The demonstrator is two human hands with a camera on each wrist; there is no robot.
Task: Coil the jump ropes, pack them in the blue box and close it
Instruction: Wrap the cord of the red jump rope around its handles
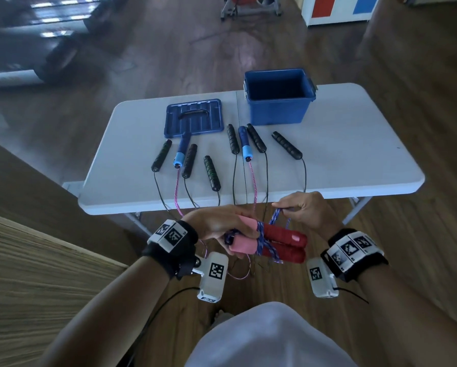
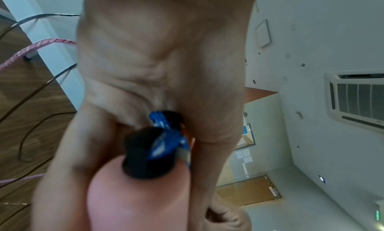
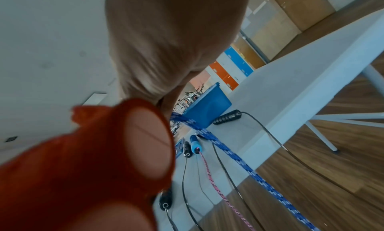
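Meanwhile the blue box (image 1: 279,102) stands open, left fingers (image 1: 238,221) gripping red-pink handles (image 1: 269,242), right fingers (image 1: 292,206) pinching blue rope (image 1: 275,217).

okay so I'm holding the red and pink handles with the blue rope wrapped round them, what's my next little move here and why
Probably tuck or pull tight the blue rope end that your right hand pinches. Your left hand grips the red and pink handles side by side with wraps already round their middle, so securing the end should finish this bundle for the open blue box.
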